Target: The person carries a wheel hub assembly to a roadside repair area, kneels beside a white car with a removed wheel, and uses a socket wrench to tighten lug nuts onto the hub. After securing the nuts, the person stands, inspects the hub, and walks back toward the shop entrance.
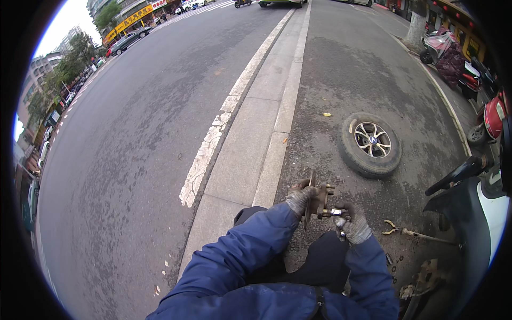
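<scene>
Between my knees, my gloved left hand (300,198) grips a rusty wheel hub (322,197) with a thin brake disc, seen nearly edge-on, and studs pointing right. My gloved right hand (354,225) is closed around a ratchet wrench (340,224), partly hidden by the fingers. Its shiny chrome socket (335,212) meets the lower right side of the hub; whether it sits over a stud or a nut I cannot tell. Beyond my hands a wheel with its tyre (372,143) lies flat on the asphalt, spoked rim facing up.
Yellow-handled pliers (391,228) and a long rod (426,236) lie to the right. Small metal parts (391,260) and a rusty piece (424,280) are on the ground near a white-and-dark vehicle (488,205). A stone kerb strip (248,128) borders the road on my left; parked scooters (453,61) line the far right.
</scene>
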